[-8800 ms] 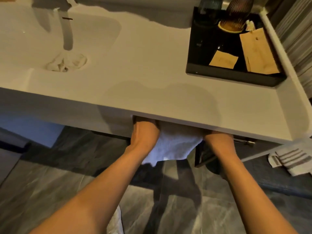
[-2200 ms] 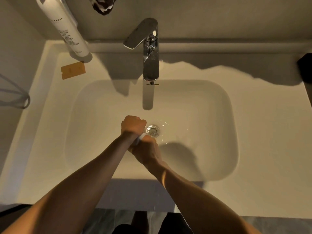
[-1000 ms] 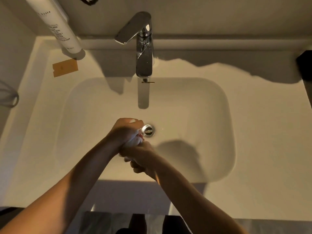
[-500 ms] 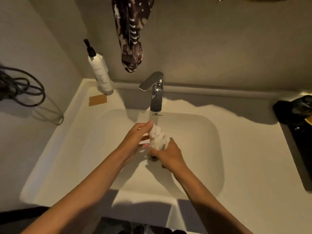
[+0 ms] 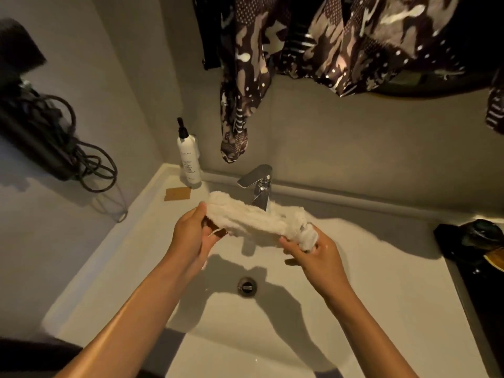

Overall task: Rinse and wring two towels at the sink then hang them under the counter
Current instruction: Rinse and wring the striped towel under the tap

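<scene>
A white towel [image 5: 253,219], rolled into a thick twisted rope, stretches between my two hands above the white sink basin [image 5: 368,290]. My left hand [image 5: 191,236] grips its left end. Its crumpled right end sits in the fingers of my right hand [image 5: 313,252]. The towel passes just in front of the chrome faucet [image 5: 259,186], from which no water runs. The drain [image 5: 247,286] lies below the towel. No second towel is in view.
A white pump bottle [image 5: 188,159] and a brown card [image 5: 177,193] stand at the sink's back left corner. Patterned dark cloth [image 5: 245,77] hangs from above the faucet. A black device with coiled cord [image 5: 41,137] is on the left wall, a dark tray [image 5: 477,246] at right.
The wadded towel has been lifted out of the basin and drawn out into a long roll between my hands, which moved apart. The camera has tilted upward, showing more wall.
</scene>
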A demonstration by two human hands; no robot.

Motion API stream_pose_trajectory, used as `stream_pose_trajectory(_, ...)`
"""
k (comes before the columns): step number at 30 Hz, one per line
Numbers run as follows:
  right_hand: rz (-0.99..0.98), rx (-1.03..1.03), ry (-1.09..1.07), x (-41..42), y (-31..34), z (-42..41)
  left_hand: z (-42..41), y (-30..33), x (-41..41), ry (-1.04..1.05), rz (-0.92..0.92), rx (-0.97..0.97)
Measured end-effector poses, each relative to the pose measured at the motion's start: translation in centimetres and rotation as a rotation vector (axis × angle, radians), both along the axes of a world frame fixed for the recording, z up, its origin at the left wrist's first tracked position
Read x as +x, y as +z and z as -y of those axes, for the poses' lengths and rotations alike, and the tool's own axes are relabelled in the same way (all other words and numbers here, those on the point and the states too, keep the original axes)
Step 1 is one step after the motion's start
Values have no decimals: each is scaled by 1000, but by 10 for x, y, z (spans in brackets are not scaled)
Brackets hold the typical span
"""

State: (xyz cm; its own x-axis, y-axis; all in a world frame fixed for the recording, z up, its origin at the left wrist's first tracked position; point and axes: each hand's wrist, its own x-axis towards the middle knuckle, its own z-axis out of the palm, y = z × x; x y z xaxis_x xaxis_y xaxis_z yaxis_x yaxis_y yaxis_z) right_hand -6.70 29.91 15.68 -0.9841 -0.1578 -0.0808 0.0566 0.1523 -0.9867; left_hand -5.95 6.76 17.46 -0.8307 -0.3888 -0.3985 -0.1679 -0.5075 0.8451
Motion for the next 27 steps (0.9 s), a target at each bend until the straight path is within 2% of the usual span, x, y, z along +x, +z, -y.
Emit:
stream_pose_trajectory(2, -110, -5, 46, 3, 4, -9, 4, 21, -2, 49, -44, -30)
stream_pose_trajectory(3, -147, -24, 61, 5, 8, -14, 4, 32, -3, 64, -45, -140)
stream_pose_trajectory(5, -239, 1, 56, 8, 14, -22, 4, 55, -5, 34, -46, -488)
stream_pose_trajectory(7, -317, 265, 111, 4, 15, -34, 2, 82, -7, -56, -116, -726)
stream_pose_trajectory(9, -275, 617, 397, 0, 20, -49, -5, 111, -11, -186, -213, -845)
stream_pose_trajectory(10, -235, 709, 509, -3, 27, -50, -12, 124, -14, -261, -259, -933)
stream_pose_trajectory(11, -223, 701, 550, -4, 40, -45, -19, 134, -18, -346, -299, -1026)
stream_pose_trajectory(14, -311, 276, 461, -13, 82, -3, -40, 160, -28, -659, -347, -1199)
stream_pose_trajectory(16, -334, 204, 513, -22, 95, 31, -44, 174, -33, -898, -293, -1271)
stream_pose_trajectory(18, -313, 240, 542, -29, 94, 48, -37, 190, -35, -1034, -248, -1363)
stream_pose_trajectory(20, -331, 309, 508, -34, 87, 45, -17, 207, -33, -1126, -195, -1554)
stream_pose_trajectory(22, -365, 418, 414, -33, 84, 32, 5, 218, -29, -1172, -27, -1849)
stream_pose_trajectory(24, -461, 522, 381, -30, 82, 16, 17, 223, -22, -1161, 175, -2044)
stream_pose_trajectory(25, -517, 580, 428, -29, 85, 9, 16, 223, -20, -1144, 185, -2097)
stream_pose_trajectory(26, -547, 611, 510, -26, 94, 2, 12, 221, -19, -1116, 111, -2133)
stream_pose_trajectory(27, -527, 607, 584, -25, 104, -2, 5, 221, -17, -1070, -39, -2150)
